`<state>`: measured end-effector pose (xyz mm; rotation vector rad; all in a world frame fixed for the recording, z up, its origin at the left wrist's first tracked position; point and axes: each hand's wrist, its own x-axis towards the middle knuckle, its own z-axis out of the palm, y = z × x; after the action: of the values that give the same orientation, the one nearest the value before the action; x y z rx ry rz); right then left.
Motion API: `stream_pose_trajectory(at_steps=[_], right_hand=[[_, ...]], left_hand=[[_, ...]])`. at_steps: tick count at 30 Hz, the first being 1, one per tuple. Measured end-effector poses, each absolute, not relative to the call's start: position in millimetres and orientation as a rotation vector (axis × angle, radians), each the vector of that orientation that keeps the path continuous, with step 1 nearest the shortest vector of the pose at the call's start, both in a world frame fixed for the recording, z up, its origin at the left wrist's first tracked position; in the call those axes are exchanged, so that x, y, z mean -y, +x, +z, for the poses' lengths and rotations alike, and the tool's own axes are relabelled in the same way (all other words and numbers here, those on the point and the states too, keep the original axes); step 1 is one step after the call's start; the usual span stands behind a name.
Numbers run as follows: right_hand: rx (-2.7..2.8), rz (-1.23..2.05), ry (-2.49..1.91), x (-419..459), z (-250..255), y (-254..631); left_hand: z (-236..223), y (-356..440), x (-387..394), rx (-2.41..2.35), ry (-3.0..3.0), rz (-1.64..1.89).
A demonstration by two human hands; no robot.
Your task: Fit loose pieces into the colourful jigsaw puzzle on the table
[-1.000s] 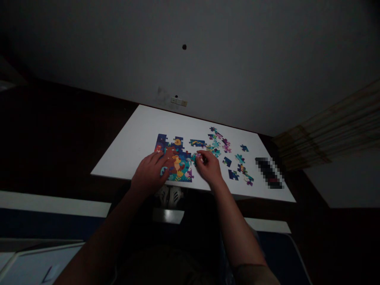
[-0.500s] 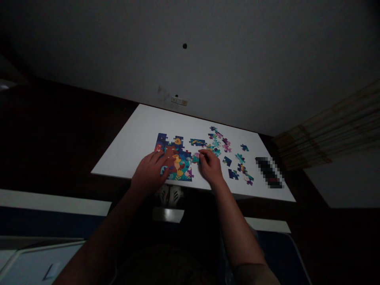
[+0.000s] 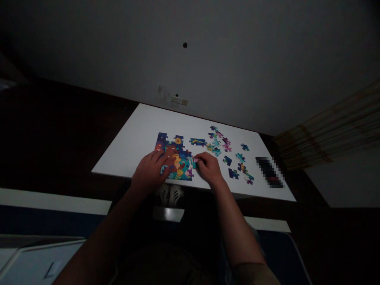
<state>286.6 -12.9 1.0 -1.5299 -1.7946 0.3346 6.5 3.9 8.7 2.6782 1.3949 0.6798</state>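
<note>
A partly joined jigsaw puzzle (image 3: 179, 160) with a brown bear and a yellow animal lies near the front edge of the white table. My left hand (image 3: 150, 169) rests flat over its left side, fingers spread on the pieces. At the right edge of the joined part, my right hand (image 3: 207, 166) pinches a teal and pink puzzle piece (image 3: 195, 161), partly hidden by the fingers. Behind that hand lies a joined dark blue strip of puzzle pieces (image 3: 198, 141) with a yellow shape on it.
Several loose puzzle pieces (image 3: 226, 144) lie scattered to the right on the white table (image 3: 124, 148). A blurred-out dark object (image 3: 269, 172) is near the table's right end. A wall (image 3: 225, 75) stands behind, and a striped curtain (image 3: 329, 118) hangs at right.
My right hand has turned and lowered slightly, bringing the pinched piece down and left against the joined puzzle's right edge. My left hand has stayed in place.
</note>
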Motion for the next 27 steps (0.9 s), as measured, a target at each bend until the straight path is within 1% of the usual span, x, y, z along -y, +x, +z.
stream_pose_trajectory(at_steps=[13, 27], right_hand=[[1.910, 0.267, -1.572, 14.6, -1.1, 282.0], [1.956, 0.229, -1.576, 14.3, -0.9, 281.3]], left_hand=[[6.1, 4.9, -5.0, -1.408, 2.669, 0.652], [3.0, 4.8, -5.3, -1.377, 2.665, 0.741]])
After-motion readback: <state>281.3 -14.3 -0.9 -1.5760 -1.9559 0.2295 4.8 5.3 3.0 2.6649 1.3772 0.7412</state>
